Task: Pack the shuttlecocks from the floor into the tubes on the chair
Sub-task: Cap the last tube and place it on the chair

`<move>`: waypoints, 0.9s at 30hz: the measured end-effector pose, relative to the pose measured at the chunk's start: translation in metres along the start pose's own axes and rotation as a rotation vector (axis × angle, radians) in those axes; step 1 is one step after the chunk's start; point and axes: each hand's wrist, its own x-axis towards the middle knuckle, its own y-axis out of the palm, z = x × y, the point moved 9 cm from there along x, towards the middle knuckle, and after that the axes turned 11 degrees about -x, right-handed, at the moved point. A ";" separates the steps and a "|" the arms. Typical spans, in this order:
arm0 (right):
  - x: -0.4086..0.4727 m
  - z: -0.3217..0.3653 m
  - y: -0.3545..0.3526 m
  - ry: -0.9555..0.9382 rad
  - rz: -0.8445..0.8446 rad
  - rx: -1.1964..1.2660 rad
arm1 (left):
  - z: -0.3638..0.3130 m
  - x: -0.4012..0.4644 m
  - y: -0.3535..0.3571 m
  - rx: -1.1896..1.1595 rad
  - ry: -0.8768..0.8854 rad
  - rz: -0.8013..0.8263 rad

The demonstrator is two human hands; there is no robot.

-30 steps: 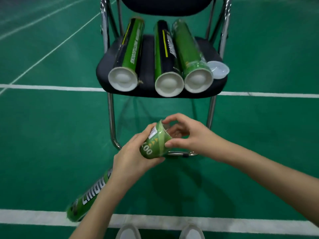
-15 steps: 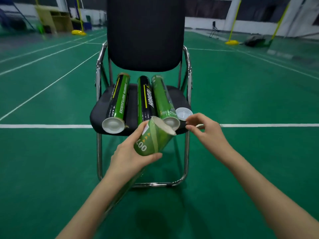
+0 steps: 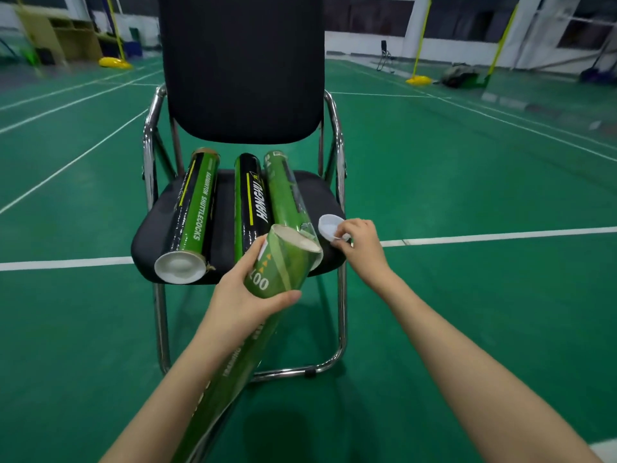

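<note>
The left hand [image 3: 238, 305] wraps curled fingers round a green shuttlecock tube [image 3: 278, 272] before the chair [image 3: 240, 78]; the right hand [image 3: 362, 243] seems to pinch the white cap [image 3: 327, 225] lying on the seat edge beside three tubes [image 3: 248, 202].

- I see even overhead light, with soft shadows under the chair [image 3: 240, 208].
- Far corners blur; floor lines [image 3: 500, 233] bow near edges.

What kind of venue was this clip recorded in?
Most likely an indoor badminton hall: green court floor with white boundary lines, yellow net posts on weighted bases, and shuttlecock tubes lying on a chair.
</note>
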 end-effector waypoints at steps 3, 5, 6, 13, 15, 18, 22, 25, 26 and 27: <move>-0.009 0.005 -0.023 0.029 0.009 0.161 | 0.006 0.000 0.001 -0.009 -0.017 0.010; -0.025 0.013 -0.044 0.046 0.043 0.270 | 0.007 -0.001 0.002 -0.025 -0.021 0.017; -0.035 0.019 -0.053 0.037 0.066 0.336 | 0.006 -0.002 0.004 -0.028 -0.016 0.022; -0.086 0.093 -0.078 -0.113 0.352 0.647 | -0.007 -0.025 0.016 -0.007 0.011 0.061; -0.092 0.104 -0.082 -0.122 0.338 0.648 | -0.011 -0.032 0.012 -0.002 0.024 0.049; -0.099 0.118 -0.082 -0.135 0.323 0.567 | -0.018 -0.041 0.007 0.016 0.042 0.038; -0.112 0.135 -0.077 -0.139 0.333 0.559 | -0.028 -0.049 0.002 -0.015 0.051 0.027; -0.121 0.145 -0.074 -0.192 0.271 0.383 | -0.031 -0.053 0.000 -0.058 0.062 0.016; -0.122 0.145 -0.076 -0.204 0.238 0.352 | -0.032 -0.054 0.000 -0.058 0.066 0.015; -0.123 0.145 -0.079 -0.205 0.210 0.347 | -0.032 -0.055 0.000 -0.052 0.069 0.019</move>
